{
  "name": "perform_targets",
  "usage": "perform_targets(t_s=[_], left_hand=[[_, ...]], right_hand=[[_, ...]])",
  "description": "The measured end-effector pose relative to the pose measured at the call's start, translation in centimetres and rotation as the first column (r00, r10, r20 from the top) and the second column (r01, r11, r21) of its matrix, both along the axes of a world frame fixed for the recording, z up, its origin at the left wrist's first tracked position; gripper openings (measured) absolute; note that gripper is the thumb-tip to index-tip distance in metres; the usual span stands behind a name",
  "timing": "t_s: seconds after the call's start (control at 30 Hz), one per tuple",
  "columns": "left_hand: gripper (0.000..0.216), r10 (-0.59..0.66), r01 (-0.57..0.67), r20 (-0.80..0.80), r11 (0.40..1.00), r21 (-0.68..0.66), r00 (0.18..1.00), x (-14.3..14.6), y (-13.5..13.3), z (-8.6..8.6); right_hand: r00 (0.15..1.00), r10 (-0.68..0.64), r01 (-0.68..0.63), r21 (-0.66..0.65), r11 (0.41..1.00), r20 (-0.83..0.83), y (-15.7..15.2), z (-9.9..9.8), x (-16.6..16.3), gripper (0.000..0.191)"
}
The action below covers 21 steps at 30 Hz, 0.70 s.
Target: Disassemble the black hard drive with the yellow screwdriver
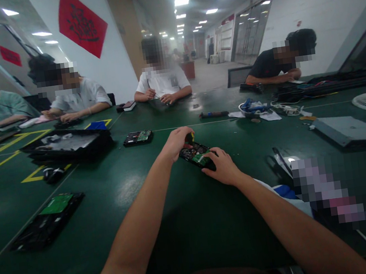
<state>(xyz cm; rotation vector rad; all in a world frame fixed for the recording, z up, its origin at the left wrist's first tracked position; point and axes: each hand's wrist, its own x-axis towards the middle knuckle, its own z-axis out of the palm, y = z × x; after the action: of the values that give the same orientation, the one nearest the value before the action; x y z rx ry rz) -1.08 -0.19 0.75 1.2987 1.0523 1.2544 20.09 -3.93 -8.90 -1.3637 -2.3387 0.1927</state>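
Note:
An opened black device with a green circuit board (199,156) lies at a slant on the green table in front of me. My right hand (223,166) grips its near right end, thumb on the near side and fingers over the board. At the far left end, my left hand (180,143) is closed, its fingers curled down toward the inner parts. A small dark piece with yellow marks (192,136) shows at the left fingertips. What it is, and whether it belongs to the device, I cannot make out.
Similar black devices lie left (57,205) and farther back (137,137). A black tray (69,147) stands at left. On the right are a flat grey metal box (354,130), cables (253,106) and a dark-handled tool (214,114). Several people sit across the table.

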Motion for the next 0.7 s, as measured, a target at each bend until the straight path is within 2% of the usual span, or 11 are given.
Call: perform_targets(t_s=[0.2, 0.3, 0.4, 0.47, 0.57, 0.7], left_hand=[[0.023, -0.08, 0.101, 0.159, 0.987, -0.128, 0.984, 0.35, -0.24, 0.16], [0.023, -0.027, 0.047, 0.155, 0.991, -0.126, 0.988, 0.28, -0.18, 0.24], [0.023, 0.074, -0.073, 0.047, 0.997, -0.033, 0.996, 0.15, -0.15, 0.34], [0.023, 0.095, -0.095, -0.008, 0.995, 0.013, 0.995, 0.12, -0.24, 0.44], [0.024, 0.041, -0.041, -0.006, 0.999, -0.008, 0.999, 0.17, -0.48, 0.6], [0.024, -0.031, 0.042, 0.108, 0.994, -0.102, 0.994, 0.22, -0.58, 0.62]], right_hand=[[1.0, -0.002, 0.002, -0.002, 1.0, 0.002, -0.04, 0.07, 0.0, 0.052], [1.0, 0.001, -0.001, -0.001, 1.0, 0.004, -0.04, 0.07, -0.01, 0.053], [1.0, -0.001, 0.001, 0.002, 1.0, 0.002, -0.01, -0.01, -0.03, 0.053], [1.0, -0.001, 0.001, 0.008, 1.0, -0.002, 0.01, -0.09, -0.04, 0.053], [1.0, -0.002, 0.003, 0.018, 1.0, -0.004, 0.04, -0.2, -0.05, 0.052], [1.0, 0.001, -0.001, 0.025, 1.0, 0.001, 0.08, -0.26, -0.02, 0.052]])
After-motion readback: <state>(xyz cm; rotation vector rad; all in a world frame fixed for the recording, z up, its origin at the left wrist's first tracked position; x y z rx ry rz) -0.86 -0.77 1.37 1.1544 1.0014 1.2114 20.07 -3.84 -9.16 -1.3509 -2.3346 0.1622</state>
